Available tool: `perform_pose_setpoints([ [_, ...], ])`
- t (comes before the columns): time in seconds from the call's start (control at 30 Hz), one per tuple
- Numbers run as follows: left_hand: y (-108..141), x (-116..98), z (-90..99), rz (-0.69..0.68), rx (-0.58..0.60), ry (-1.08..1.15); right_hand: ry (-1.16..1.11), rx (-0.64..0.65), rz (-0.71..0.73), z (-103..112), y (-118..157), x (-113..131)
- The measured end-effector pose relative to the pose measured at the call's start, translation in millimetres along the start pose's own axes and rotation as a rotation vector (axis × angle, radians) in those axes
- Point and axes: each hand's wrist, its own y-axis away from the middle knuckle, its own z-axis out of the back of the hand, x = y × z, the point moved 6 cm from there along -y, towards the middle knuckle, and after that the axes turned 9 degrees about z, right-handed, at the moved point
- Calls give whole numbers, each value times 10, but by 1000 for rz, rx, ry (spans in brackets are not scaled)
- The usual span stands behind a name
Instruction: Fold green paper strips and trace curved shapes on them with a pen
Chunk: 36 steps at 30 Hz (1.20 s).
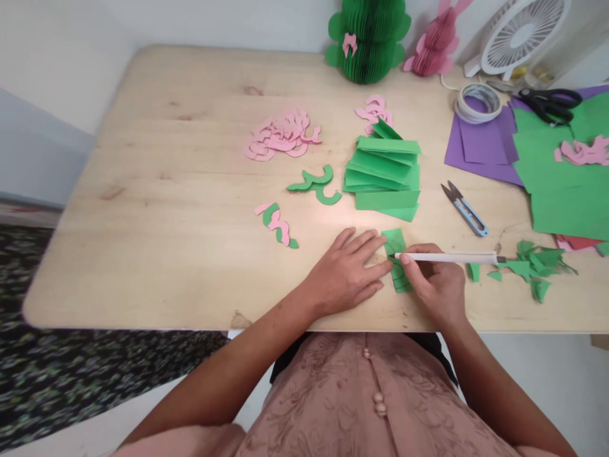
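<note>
A small green paper strip (400,279) with dark curved pen lines lies near the table's front edge. My left hand (346,273) rests flat with its fingers spread, the fingertips touching the strip's left side. In my right hand (440,285) is a white pen (457,257), its tip on the strip and its barrel pointing right. Beyond the strip lies a pile of folded green paper pieces (383,171). Wavy green cutouts (316,184) and a pink-and-green twisted paper piece (280,227) lie to the left.
Pink cutouts (283,134) lie further back. Blue thread snips (466,211), green scraps (535,263), green sheets (566,184), purple paper (485,143), a tape roll (478,103) and black-handled scissors (549,101) are on the right. Honeycomb paper figures (368,38) and a white fan (518,35) stand behind.
</note>
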Motion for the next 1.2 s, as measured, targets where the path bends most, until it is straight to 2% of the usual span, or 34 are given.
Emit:
perform_pose_setpoints([
  [1.2, 1, 5, 5, -12, -29, -14, 59, -6, 17, -18, 6, -3],
])
